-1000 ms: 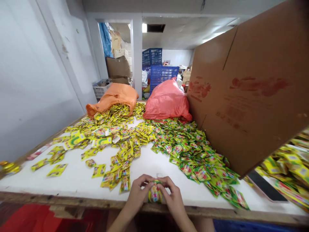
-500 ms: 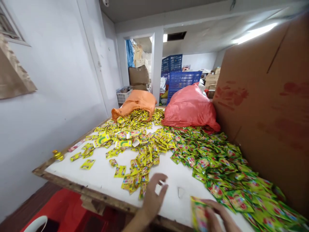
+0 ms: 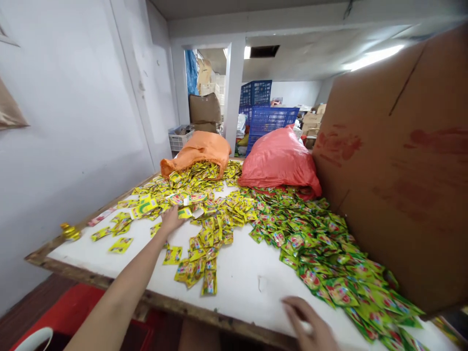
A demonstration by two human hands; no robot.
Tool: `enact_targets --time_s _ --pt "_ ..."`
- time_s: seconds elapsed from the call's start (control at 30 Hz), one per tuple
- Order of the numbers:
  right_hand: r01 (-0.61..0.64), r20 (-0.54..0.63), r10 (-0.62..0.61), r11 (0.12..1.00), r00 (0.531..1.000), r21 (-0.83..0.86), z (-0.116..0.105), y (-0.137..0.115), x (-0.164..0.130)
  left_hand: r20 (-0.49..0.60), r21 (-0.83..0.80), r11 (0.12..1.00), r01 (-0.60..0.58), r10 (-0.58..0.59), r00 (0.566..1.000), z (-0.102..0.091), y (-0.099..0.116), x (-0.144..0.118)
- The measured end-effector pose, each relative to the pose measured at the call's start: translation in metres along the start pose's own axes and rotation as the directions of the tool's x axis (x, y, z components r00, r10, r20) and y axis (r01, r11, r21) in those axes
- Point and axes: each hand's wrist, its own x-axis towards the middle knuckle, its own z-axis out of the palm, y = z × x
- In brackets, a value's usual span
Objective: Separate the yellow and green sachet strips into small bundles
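Note:
My left hand (image 3: 172,220) stretches across the white table (image 3: 241,287) to the left end of a small yellow-and-green box (image 3: 185,213). Its fingers close over that end and partly hide behind the back of the hand. More printed boxes (image 3: 145,206) lie around it, among yellow sachets (image 3: 207,236). My right hand (image 3: 310,319) is low over the table's front edge, slightly blurred. Its fingers are bent and apart, with no packet visible in them. The heap of green sachets (image 3: 314,243) spreads beside it on the right.
An orange sack (image 3: 203,148) spills yellow sachets at the back; a red sack (image 3: 280,158) rests behind the green ones. A large cardboard sheet (image 3: 395,185) walls the right side. A gold ornament (image 3: 70,232) sits at the left corner. Blue crates (image 3: 274,119) stand beyond.
My left hand has moved forward and left from the front of the table to the small box. The green-and-yellow packet seen in my right hand no longer shows there. The view has shifted slightly.

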Motion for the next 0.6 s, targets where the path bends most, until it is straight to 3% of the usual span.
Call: enact_targets --time_s 0.07,0.13,0.2,0.27,0.37,0.43,0.5,0.6 --pt "0.065 0.166 -0.079 0.994 0.983 0.093 0.051 -0.032 0.017 0.027 0.021 1.0 -0.012 0.012 1.0 -0.003 -0.003 -0.009" --pt "0.171 0.282 -0.182 0.983 0.942 0.063 0.097 -0.064 0.034 0.051 0.028 0.999 -0.025 0.023 0.998 -0.008 -0.007 -0.021" --pt "0.276 0.399 -0.23 0.959 0.888 -0.06 0.13 -0.086 0.047 0.08 0.032 0.999 -0.016 0.013 0.997 -0.015 -0.013 -0.033" --pt "0.312 0.47 -0.195 0.932 0.861 -0.184 0.148 -0.096 0.053 0.112 0.025 0.999 -0.021 0.018 0.994 -0.024 -0.02 -0.045" --pt "0.269 0.502 -0.109 0.928 0.858 -0.258 0.153 -0.093 0.049 0.153 -0.076 0.995 -0.062 0.073 0.985 -0.041 -0.021 -0.061" --pt "0.233 0.494 -0.096 0.946 0.864 -0.225 0.145 -0.084 0.042 0.17 -0.182 0.974 -0.135 0.166 0.971 -0.051 -0.009 -0.074" --pt "0.197 0.46 -0.106 0.968 0.882 -0.154 0.127 -0.071 0.039 0.173 -0.255 0.949 -0.187 0.235 0.956 -0.057 0.013 -0.091" --pt "0.098 0.345 -0.057 0.99 0.937 -0.104 0.083 -0.043 0.049 0.191 -0.317 0.925 -0.209 0.278 0.941 -0.057 0.053 -0.119"
